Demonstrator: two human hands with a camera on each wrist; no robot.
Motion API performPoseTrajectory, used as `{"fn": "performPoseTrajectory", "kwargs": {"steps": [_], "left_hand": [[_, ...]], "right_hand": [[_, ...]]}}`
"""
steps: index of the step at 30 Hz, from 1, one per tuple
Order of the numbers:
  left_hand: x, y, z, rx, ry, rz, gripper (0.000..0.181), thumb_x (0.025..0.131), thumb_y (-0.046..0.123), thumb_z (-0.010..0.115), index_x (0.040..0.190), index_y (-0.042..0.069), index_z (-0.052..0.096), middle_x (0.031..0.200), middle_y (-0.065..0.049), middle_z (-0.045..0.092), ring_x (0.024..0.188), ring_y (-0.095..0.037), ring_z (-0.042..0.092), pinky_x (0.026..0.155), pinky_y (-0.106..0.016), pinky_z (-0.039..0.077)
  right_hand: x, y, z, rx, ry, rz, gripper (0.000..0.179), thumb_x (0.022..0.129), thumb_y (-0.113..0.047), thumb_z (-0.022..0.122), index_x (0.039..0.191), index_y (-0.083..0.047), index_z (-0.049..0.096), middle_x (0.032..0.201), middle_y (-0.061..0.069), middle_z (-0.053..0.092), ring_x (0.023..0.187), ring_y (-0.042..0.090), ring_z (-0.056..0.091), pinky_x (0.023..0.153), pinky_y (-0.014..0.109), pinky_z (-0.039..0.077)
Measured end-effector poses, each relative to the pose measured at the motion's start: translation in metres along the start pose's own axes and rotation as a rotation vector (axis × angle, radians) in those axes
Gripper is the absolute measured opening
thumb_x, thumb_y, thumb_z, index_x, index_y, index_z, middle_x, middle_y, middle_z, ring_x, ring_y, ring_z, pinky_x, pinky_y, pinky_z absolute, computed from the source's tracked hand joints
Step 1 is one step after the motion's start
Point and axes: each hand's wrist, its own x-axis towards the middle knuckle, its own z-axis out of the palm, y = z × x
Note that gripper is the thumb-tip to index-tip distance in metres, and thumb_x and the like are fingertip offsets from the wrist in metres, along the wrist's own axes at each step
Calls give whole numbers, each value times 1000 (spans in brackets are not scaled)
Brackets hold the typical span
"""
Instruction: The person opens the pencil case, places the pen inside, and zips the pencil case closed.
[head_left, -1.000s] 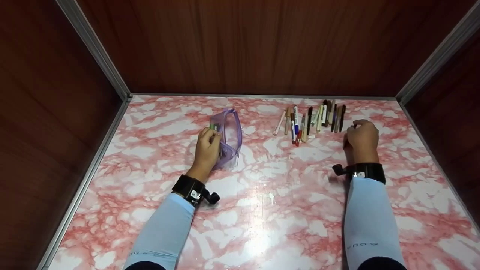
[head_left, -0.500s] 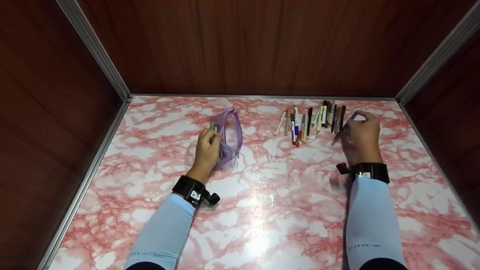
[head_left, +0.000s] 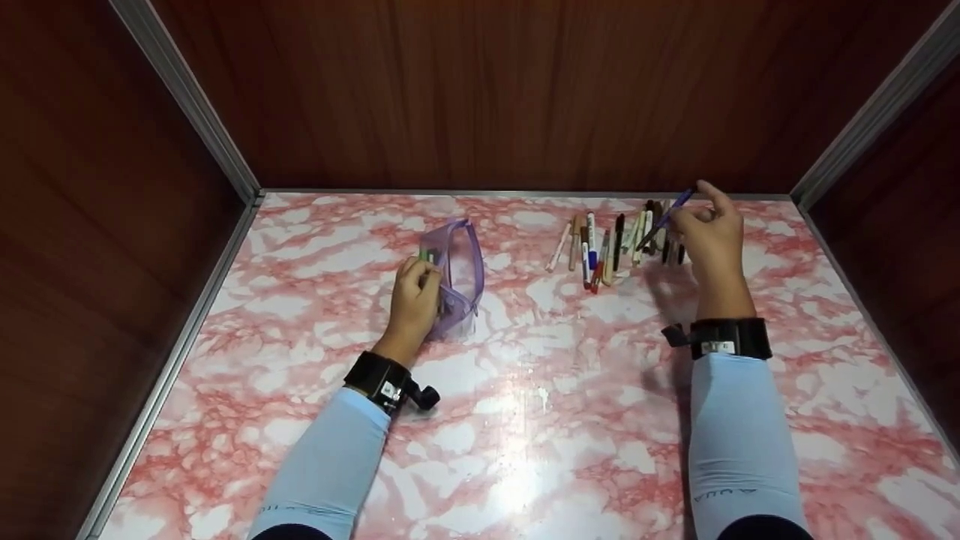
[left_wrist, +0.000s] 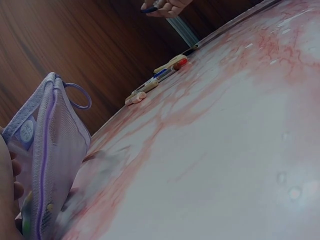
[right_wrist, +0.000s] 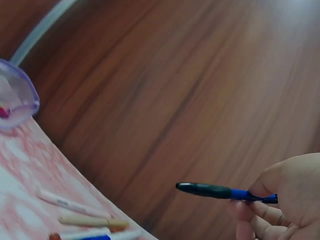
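My left hand (head_left: 415, 300) grips the near side of a purple mesh zip pencil case (head_left: 457, 315), which stands with its mouth unzipped and facing right. Something green shows through the mesh beside the fingers. Raised above the table, my right hand (head_left: 712, 232) pinches a blue pen with a dark grip (right_wrist: 205, 190) between thumb and fingers. One finger of that hand sticks out. Below and to the left of it lie several pens and markers (head_left: 608, 259) in a loose row; the hand covers some at the right end.
The red-and-white marbled table (head_left: 540, 420) is bounded by a dark wood panel (head_left: 480, 97) at the back and similar panels on both sides. A white marker with a blue cap (head_left: 592, 232) and a red pen (head_left: 597, 281) lie among the loose row.
My right hand has lifted the blue pen off the table at the right end of the row and moved it up and leftward. The left hand and pencil case stay put.
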Motion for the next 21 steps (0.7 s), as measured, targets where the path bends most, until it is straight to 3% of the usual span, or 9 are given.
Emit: {"fn": "performPoseTrajectory", "kwargs": {"steps": [7, 12, 21], "left_hand": [[1, -1, 0, 13, -2, 6, 18, 108, 10, 64, 96, -1, 71, 98, -10, 56, 108, -28, 56, 96, -37, 47], [0, -1, 0, 14, -11, 11, 19, 109, 11, 64, 95, -1, 70, 98, -9, 56, 108, -27, 55, 96, -36, 45], [1, 0, -1, 16, -7, 29, 18, 107, 8, 63, 97, -3, 71, 99, -14, 60, 110, -29, 54, 97, -37, 45]], "right_hand": [[-8, -1, 25, 26, -35, -60, 77, 104, -8, 79, 172, -17, 45, 99, -5, 74, 97, 12, 75, 88, 24, 65], [-11, 1, 46, 51, -59, -94, 72, 102, -2, 77, 167, -13, 49, 96, -4, 76, 91, 12, 74, 83, 23, 65], [-21, 9, 103, 59, -137, -146, 67, 99, 6, 67, 163, -4, 50, 88, -4, 76, 85, 12, 78, 81, 28, 68]]}}
